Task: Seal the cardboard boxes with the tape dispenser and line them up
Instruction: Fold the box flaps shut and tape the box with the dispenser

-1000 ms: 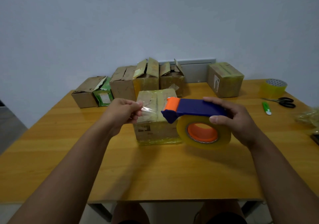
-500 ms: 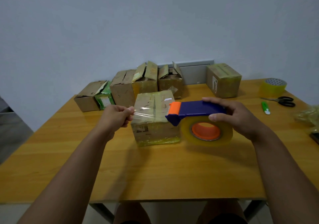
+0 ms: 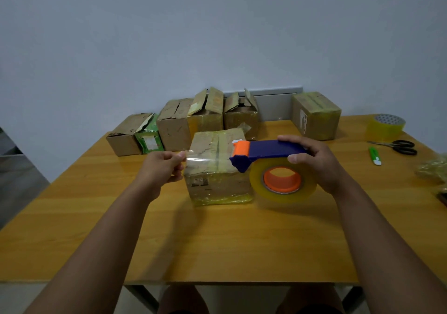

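Note:
A cardboard box [image 3: 217,183] wrapped in yellowish tape stands in the middle of the wooden table [image 3: 217,238]. My right hand [image 3: 314,166] grips the blue and orange tape dispenser [image 3: 268,150] with its clear tape roll [image 3: 283,183] just right of the box. My left hand [image 3: 162,168] pinches the free end of the clear tape strip [image 3: 205,160], which stretches across the box's front top edge to the dispenser. Several open boxes [image 3: 205,117] stand in a row behind. One taped box [image 3: 314,117] sits at the back right.
A spare tape roll [image 3: 384,127], black scissors [image 3: 401,146] and a green cutter [image 3: 374,156] lie at the table's right. Crumpled plastic [image 3: 433,168] lies at the right edge. A grey wall stands behind the table.
My left hand has pulled the tape end further left, lengthening the strip. The dispenser in my right hand has shifted slightly right and lower beside the box.

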`<state>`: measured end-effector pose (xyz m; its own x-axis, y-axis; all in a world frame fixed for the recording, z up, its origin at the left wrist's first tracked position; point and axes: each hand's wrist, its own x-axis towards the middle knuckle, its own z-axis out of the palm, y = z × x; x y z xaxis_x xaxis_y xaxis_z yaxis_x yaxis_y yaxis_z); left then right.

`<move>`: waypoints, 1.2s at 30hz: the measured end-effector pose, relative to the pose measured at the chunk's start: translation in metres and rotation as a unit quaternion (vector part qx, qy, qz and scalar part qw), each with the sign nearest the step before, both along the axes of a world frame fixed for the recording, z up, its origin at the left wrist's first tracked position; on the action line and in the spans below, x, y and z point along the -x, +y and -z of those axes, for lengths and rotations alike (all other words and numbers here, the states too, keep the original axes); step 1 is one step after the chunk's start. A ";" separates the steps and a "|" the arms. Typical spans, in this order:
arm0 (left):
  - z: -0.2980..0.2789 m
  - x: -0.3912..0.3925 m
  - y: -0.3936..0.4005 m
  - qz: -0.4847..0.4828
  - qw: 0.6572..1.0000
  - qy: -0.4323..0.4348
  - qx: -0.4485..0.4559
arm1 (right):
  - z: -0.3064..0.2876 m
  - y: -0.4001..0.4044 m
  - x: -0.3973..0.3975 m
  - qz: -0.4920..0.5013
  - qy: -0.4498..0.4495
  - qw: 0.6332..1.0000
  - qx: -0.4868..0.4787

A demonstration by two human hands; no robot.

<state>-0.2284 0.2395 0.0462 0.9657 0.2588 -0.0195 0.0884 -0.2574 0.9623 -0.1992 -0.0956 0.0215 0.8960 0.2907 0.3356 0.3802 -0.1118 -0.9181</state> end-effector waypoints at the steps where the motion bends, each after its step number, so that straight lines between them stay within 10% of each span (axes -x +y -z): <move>1: -0.001 0.000 0.000 0.000 1.000 -0.007 -0.014 | -0.001 0.000 0.000 -0.001 0.000 1.000 0.001; 32: 0.026 0.008 0.001 -0.017 0.988 0.119 0.099 | -0.010 -0.001 -0.019 -0.036 0.018 0.996 0.078; 36: 0.030 0.009 0.003 -0.019 0.988 0.151 0.000 | -0.008 -0.002 -0.018 -0.033 0.022 0.997 0.070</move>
